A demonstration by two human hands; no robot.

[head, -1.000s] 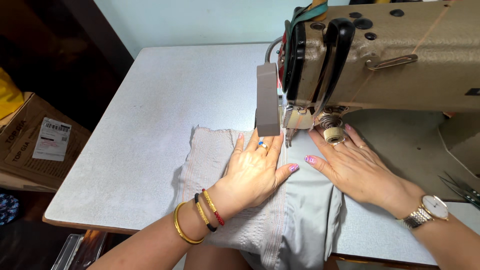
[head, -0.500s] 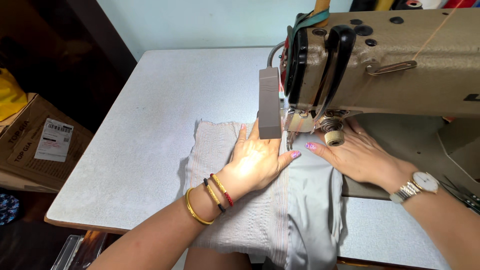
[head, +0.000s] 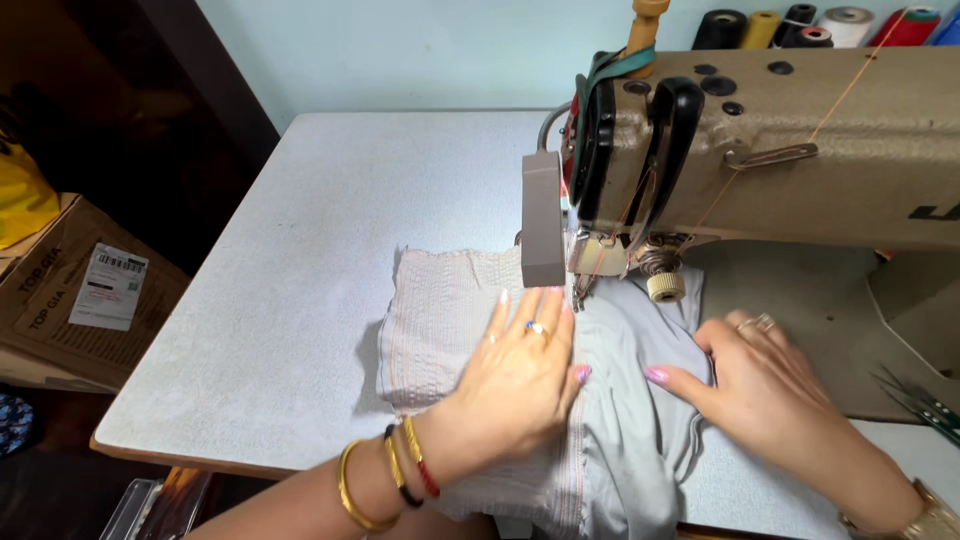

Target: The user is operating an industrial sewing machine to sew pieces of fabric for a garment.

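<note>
A pale grey garment [head: 440, 300] with a gathered, stitched band lies on the sewing table under the needle of a beige industrial sewing machine [head: 800, 150]. My left hand [head: 520, 375] presses flat on the cloth just left of the needle, fingers spread, with rings and bangles on it. My right hand [head: 770, 390] rests on the smooth grey part of the cloth to the right of the needle, fingers curled against a fold. The presser foot [head: 580, 285] sits on the fabric between the two hands.
The light grey table top [head: 300, 250] extends left and back. A cardboard box [head: 80, 290] stands on the floor at the left. Thread spools [head: 830, 25] line the wall behind the machine. Scissors [head: 920, 400] lie at the right edge.
The view has tilted down and closer. My right hand has drawn back from the machine's foot toward me, and my left hand has slid slightly toward me on the cloth.
</note>
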